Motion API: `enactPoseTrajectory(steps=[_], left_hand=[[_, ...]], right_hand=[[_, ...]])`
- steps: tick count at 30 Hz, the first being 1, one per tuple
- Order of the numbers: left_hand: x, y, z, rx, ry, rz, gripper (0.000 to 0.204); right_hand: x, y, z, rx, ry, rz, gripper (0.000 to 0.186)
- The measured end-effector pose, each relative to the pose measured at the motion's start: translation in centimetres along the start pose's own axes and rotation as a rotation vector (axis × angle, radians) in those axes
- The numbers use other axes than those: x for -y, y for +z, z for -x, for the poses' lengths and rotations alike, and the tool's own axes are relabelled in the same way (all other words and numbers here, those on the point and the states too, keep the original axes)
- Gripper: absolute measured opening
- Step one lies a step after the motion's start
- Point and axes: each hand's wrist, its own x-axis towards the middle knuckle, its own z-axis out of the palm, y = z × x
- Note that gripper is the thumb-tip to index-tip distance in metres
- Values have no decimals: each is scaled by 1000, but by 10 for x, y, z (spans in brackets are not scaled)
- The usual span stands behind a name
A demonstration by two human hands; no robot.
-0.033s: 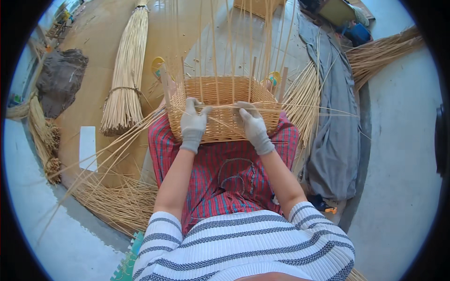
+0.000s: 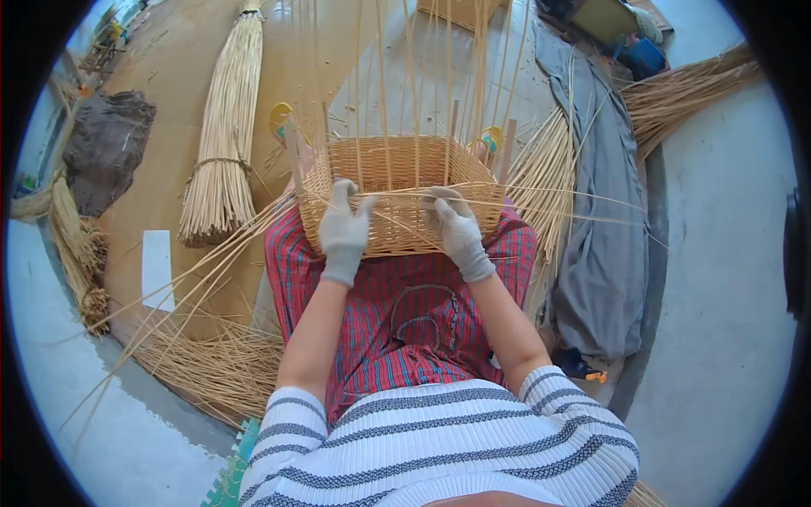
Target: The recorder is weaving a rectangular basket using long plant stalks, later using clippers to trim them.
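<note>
A woven wicker basket (image 2: 390, 230) rests on my lap, with tall thin uprights (image 2: 413, 93) rising from its rim and flat wooden stakes (image 2: 507, 150) near the corners. Both my hands wear pale grey gloves at its near rim. My left hand (image 2: 344, 230) is closed around thin wicker strands (image 2: 394, 194) that run along this rim. Farther right, my right hand (image 2: 457, 230) pinches the same strands, its fingertips partly hidden behind them. Their loose ends trail past the rim to the lower left and out to the right.
A tied bundle of pale canes (image 2: 224, 127) lies at the far left. Loose canes (image 2: 211, 363) lie near left. On the right are more canes (image 2: 545, 182) and a grey cloth (image 2: 596, 279). A white sheet (image 2: 157, 269) and a dark plastic sheet (image 2: 110, 144) lie left.
My left hand has shifted slightly left and down along the rim, still closed on the strands. The right hand has barely moved. The trailing strand ends at lower left have swung a little.
</note>
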Motion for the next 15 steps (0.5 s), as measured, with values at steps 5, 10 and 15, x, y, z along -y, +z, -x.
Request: enactPoseTrajectory(steps=[5, 10, 15], left_hand=[[-17, -43, 52, -50, 345, -752, 59], [-33, -56, 27, -1, 597, -472, 46], [-3, -8, -12, -34, 370, -168, 48]], right_hand=[[-12, -17, -1, -157, 111, -77, 19], [-15, -3, -16, -257, 81, -38, 18], [-4, 1, -16, -296, 104, -4, 18]])
